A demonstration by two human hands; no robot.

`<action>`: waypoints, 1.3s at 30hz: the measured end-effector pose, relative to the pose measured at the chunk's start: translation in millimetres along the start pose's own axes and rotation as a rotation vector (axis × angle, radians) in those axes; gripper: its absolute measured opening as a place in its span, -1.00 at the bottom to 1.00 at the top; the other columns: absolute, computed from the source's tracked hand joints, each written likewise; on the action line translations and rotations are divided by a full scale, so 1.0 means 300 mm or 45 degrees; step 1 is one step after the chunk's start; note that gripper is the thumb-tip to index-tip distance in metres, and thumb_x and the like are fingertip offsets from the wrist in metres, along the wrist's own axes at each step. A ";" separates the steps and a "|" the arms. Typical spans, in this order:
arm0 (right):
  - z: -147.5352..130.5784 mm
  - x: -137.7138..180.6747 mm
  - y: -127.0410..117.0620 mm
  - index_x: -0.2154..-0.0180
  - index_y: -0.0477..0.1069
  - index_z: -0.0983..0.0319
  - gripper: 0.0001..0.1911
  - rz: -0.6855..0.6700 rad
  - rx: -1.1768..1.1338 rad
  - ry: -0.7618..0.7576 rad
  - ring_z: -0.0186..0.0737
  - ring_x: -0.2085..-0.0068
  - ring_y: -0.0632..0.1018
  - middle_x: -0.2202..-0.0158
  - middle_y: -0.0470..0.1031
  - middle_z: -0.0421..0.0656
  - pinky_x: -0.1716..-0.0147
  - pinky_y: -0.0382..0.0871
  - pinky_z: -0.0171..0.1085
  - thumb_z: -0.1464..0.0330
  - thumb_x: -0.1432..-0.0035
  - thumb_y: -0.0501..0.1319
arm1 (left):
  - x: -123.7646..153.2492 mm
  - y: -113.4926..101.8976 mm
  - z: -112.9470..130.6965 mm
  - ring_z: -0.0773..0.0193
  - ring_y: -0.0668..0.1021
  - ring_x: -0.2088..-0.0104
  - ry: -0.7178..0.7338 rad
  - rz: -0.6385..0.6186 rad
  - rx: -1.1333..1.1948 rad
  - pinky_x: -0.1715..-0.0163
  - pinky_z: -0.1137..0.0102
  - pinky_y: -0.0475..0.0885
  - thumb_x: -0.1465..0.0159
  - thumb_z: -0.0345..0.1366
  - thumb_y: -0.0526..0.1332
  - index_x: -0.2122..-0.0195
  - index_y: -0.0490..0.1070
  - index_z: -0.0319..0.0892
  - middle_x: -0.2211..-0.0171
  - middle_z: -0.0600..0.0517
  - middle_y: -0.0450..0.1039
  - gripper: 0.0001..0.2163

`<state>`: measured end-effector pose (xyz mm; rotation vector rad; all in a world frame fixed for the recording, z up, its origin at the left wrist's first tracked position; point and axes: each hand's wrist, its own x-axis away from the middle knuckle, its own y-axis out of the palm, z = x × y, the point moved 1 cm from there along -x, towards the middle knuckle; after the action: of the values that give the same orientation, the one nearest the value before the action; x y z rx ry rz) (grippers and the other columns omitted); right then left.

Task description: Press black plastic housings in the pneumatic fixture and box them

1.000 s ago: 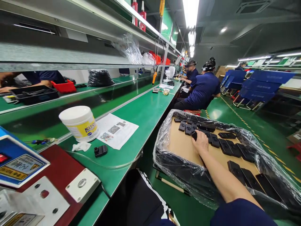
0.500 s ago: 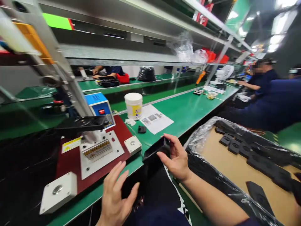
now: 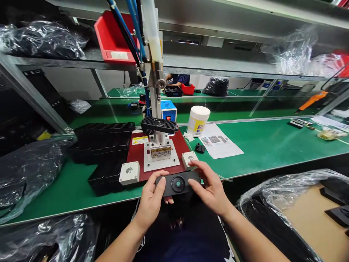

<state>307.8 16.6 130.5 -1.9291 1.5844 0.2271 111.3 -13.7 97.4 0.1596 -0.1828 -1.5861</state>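
A long black plastic housing (image 3: 169, 187) with a round ringed hole in its face is held level at the green bench's front edge. My left hand (image 3: 150, 202) is closed around its left end, thumb on the face and fingertips showing below. My right hand (image 3: 212, 191) grips the right end, thumb on the face and fingers along the far side. Just beyond stands a press (image 3: 161, 153) on a dark red base, with another black housing (image 3: 159, 124) on its fixture. White button boxes flank the base, one at the left (image 3: 129, 173) and one (image 3: 188, 158) beyond my right fingers.
Black trays (image 3: 106, 138) are stacked left of the press. To its right stand a white tub (image 3: 198, 120), a printed sheet (image 3: 222, 142) and a small black part (image 3: 200, 148). A plastic-lined box (image 3: 302, 207) holds black parts at the lower right. A red bin (image 3: 116, 40) sits on the shelf above.
My view has swung left towards the press. The housing has turned from its hollow side to its ringed face, and my left hand, open and apart before, now holds it too.
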 end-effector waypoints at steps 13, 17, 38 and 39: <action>-0.012 -0.032 0.049 -0.20 0.25 0.15 -0.42 -0.276 -0.417 0.441 -0.04 0.08 0.53 0.01 0.42 0.00 0.23 0.56 -0.20 0.06 -0.26 0.25 | 0.014 -0.115 0.047 0.17 0.55 0.11 0.258 -0.045 -0.416 0.10 0.34 0.47 -0.34 -0.10 0.14 -0.10 0.27 -0.06 -0.02 -0.08 0.44 -0.66; -0.031 -0.055 0.066 -0.03 0.31 0.21 -0.47 -0.432 -0.802 0.587 -0.19 0.38 0.55 0.37 0.42 -0.15 0.55 0.45 -0.37 -0.04 -0.25 0.20 | 0.016 -0.159 0.080 0.21 0.42 -0.13 0.487 -0.215 -0.684 -0.14 0.37 0.30 -0.38 -0.23 0.10 -0.14 0.25 0.12 -0.10 0.05 0.40 -0.69; -0.102 -0.483 0.089 0.19 0.39 0.22 -0.91 0.173 0.270 -0.572 -0.04 -0.05 0.43 0.05 0.39 0.02 0.00 0.35 -0.08 0.37 -0.25 0.21 | -0.519 -0.139 0.441 0.22 0.47 0.18 0.899 0.069 -0.531 0.12 0.33 0.35 -0.33 0.01 0.08 0.05 0.32 -0.13 0.21 -0.01 0.41 -0.66; -0.088 -0.508 0.090 0.20 0.39 0.22 -0.92 0.175 0.296 -0.562 -0.04 -0.04 0.43 0.07 0.40 0.02 0.00 0.35 -0.08 0.36 -0.25 0.21 | -0.557 -0.142 0.443 0.21 0.47 0.19 0.877 0.061 -0.529 0.13 0.32 0.35 -0.31 0.02 0.09 0.06 0.33 -0.14 0.22 -0.02 0.41 -0.65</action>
<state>235.9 125.1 218.2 -1.4712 1.3768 0.4689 45.1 156.3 215.9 0.3603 0.6682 -1.4049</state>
